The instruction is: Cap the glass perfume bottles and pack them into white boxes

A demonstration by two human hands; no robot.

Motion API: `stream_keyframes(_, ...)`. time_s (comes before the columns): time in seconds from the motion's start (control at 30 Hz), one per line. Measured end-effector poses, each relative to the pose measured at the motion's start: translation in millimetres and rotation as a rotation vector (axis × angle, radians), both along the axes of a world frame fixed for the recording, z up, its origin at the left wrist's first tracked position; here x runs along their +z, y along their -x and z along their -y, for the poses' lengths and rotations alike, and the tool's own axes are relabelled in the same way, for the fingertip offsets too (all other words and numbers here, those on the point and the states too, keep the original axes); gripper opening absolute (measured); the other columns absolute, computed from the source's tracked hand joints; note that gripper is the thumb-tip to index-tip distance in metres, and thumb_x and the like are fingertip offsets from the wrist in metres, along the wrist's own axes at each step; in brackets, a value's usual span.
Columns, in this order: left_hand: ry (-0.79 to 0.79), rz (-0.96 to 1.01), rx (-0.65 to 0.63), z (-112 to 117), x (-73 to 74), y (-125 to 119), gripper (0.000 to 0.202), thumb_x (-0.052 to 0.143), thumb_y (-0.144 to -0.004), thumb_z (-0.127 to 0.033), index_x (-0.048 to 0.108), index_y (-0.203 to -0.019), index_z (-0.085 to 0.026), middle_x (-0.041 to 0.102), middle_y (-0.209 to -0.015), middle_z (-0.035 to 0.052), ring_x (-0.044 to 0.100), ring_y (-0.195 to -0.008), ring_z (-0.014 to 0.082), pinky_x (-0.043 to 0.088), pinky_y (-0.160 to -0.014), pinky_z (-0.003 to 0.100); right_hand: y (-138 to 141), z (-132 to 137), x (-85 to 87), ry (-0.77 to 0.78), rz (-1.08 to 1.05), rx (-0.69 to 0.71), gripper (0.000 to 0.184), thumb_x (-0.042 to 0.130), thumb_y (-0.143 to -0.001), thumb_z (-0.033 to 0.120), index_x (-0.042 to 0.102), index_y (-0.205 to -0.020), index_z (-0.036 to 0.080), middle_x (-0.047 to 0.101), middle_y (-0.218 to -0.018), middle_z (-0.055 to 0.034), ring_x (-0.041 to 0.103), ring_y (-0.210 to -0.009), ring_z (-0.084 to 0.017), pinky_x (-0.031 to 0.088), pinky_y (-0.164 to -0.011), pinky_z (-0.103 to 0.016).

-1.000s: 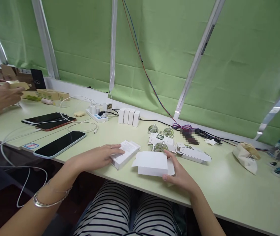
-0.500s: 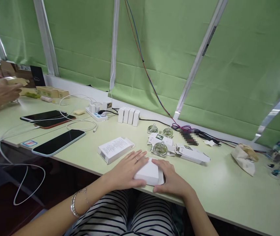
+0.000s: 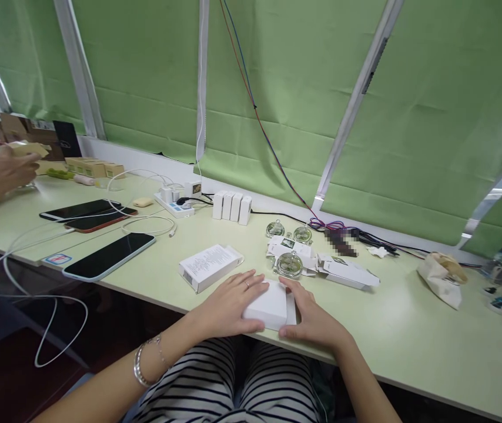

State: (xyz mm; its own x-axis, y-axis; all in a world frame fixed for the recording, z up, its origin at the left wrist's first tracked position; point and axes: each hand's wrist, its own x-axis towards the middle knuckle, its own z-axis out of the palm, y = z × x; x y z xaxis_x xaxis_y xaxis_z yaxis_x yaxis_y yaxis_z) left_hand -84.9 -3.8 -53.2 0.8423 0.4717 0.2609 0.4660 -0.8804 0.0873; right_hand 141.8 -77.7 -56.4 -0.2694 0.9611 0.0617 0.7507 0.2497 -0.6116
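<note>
Green blinds (image 3: 145, 88) beyond a pale table (image 3: 414, 329); at its near edge, a white box (image 3: 271, 305). Left hand (image 3: 232, 302) draped across its nine-o'clock end, right hand (image 3: 315, 315) clasping its three-o'clock end beside a flap (image 3: 291, 311); both holding it, firmness hard to tell from this angle. Possible trouble: a creased flap from uneven squeezing, a tumble past six o'clock from an inward tug, or a bumped glass piece (image 3: 289, 265) at one o'clock from an outward shove.

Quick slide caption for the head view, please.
Left hand and right hand hold a plain white carton at the table's near edge.
</note>
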Motion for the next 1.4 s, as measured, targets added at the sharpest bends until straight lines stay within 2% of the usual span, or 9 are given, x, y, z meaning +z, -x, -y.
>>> stream_keyframes(0.3, -0.009, 0.074, -0.032, -2.2, -4.4, 0.1, 0.068, 0.063, -0.072, -0.052, 0.043, -0.13, -0.022, 0.041, -0.14, 0.0099, 0.032, -0.131, 0.0306, 0.028, -0.106, 0.045, 3.5, 0.5, 1.6, -0.017, 0.028, -0.035, 0.091, 0.065, -0.068, 0.051, 0.021, -0.141, 0.021, 0.028, -0.145, -0.0105, 0.028, -0.129, -0.028, 0.019, -0.107, -0.045)
stream_keyframes(0.7, -0.026, 0.069, -0.035, -2.4, -5.0, 1.1, 0.067, 0.064, -0.072, -0.05, 0.044, -0.129, -0.022, 0.041, -0.14, 0.0103, 0.033, -0.13, 0.0301, 0.029, -0.105, 0.045, 7.3, 2.3, 5.0, -0.032, 0.036, -0.026, 0.082, 0.066, -0.069, 0.042, 0.026, -0.137, 0.021, 0.031, -0.142, -0.01, 0.029, -0.128, -0.026, 0.02, -0.107, -0.042)
stream_keyframes(0.87, -0.035, 0.056, -0.053, -1.7, -2.8, 0.6, 0.063, 0.062, -0.074, -0.05, 0.044, -0.129, -0.024, 0.041, -0.14, 0.0086, 0.034, -0.13, 0.0296, 0.028, -0.105, 0.045, 5.4, 2.5, 4.8, -0.018, 0.012, -0.003, 0.084, 0.067, -0.068, 0.046, 0.027, -0.137, 0.021, 0.03, -0.139, -0.0103, 0.028, -0.128, -0.027, 0.021, -0.107, -0.044)
stream_keyframes(1.0, -0.028, 0.044, -0.053, -1.0, -1.4, 0.3, 0.061, 0.061, -0.075, -0.05, 0.045, -0.128, -0.024, 0.042, -0.14, 0.0088, 0.034, -0.13, 0.0307, 0.028, -0.105, 0.046, 3.9, 2.9, 3.9, -0.019, -0.087, -0.031, 0.089, 0.064, -0.069, 0.053, 0.019, -0.14, 0.022, 0.025, -0.139, -0.0109, 0.031, -0.126, -0.027, 0.026, -0.105, -0.043)
stream_keyframes(1.07, -0.021, 0.048, -0.05, -0.8, -1.4, 0.4, 0.06, 0.061, -0.075, -0.05, 0.045, -0.127, -0.023, 0.042, -0.139, 0.0091, 0.034, -0.129, 0.0313, 0.028, -0.105, 0.046, 3.9, 3.1, 4.1, -0.039, -0.137, -0.072, 0.085, 0.061, -0.073, 0.054, 0.019, -0.139, 0.023, 0.029, -0.134, -0.0104, 0.035, -0.122, -0.025, 0.03, -0.103, -0.041)
stream_keyframes(1.27, 0.01, 0.077, -0.058, 0.0, -2.3, 0.6, 0.062, 0.063, -0.074, -0.048, 0.044, -0.128, -0.024, 0.042, -0.14, 0.0084, 0.033, -0.13, 0.0314, 0.027, -0.106, 0.047, 4.9, 2.3, 5.6, -0.092, -0.162, -0.154, 0.053, 0.045, -0.085, 0.05, 0.035, -0.13, 0.023, 0.051, -0.102, -0.0049, 0.047, -0.105, -0.022, 0.034, -0.098, -0.039)
stream_keyframes(1.4, 0.02, 0.061, -0.039, 0.0, -2.4, 0.2, 0.063, 0.062, -0.074, -0.049, 0.043, -0.129, -0.024, 0.038, -0.142, 0.0095, 0.03, -0.132, 0.0313, 0.026, -0.107, 0.048, 5.2, 1.8, 4.5, -0.095, -0.138, -0.146, 0.05, 0.047, -0.085, 0.047, 0.038, -0.129, 0.023, 0.055, -0.102, -0.0046, 0.048, -0.105, -0.022, 0.035, -0.096, -0.038)
